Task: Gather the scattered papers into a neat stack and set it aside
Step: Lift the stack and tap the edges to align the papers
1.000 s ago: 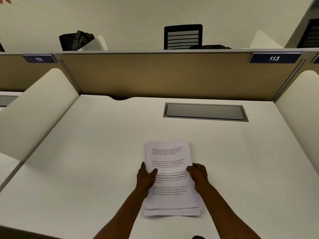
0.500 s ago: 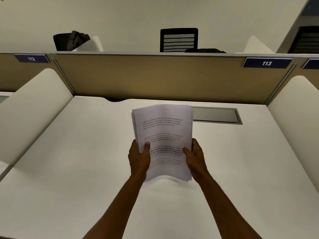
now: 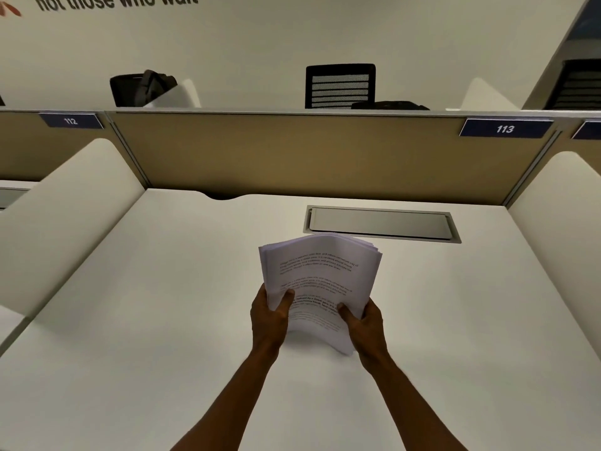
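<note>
A stack of white printed papers [image 3: 320, 275] stands nearly upright in the middle of the white desk [image 3: 146, 320], its lower edge close to or touching the desk surface. My left hand [image 3: 268, 315] grips the stack's left edge with the thumb on the front sheet. My right hand [image 3: 364, 323] grips the right edge the same way. The sheets bow outward and their top edges fan slightly at the upper right. No loose sheets lie elsewhere on the desk.
A recessed metal cable cover [image 3: 380, 224] sits behind the stack. White side dividers stand at left [image 3: 65, 216] and right [image 3: 559, 229], and a tan back partition [image 3: 292, 154] closes the rear. Beyond it are a black chair [image 3: 340, 86] and a bag [image 3: 140, 87].
The stack lay flat under both hands one second ago. I lifted it upright, and it has since come down lower toward the desk, tilted slightly right.
</note>
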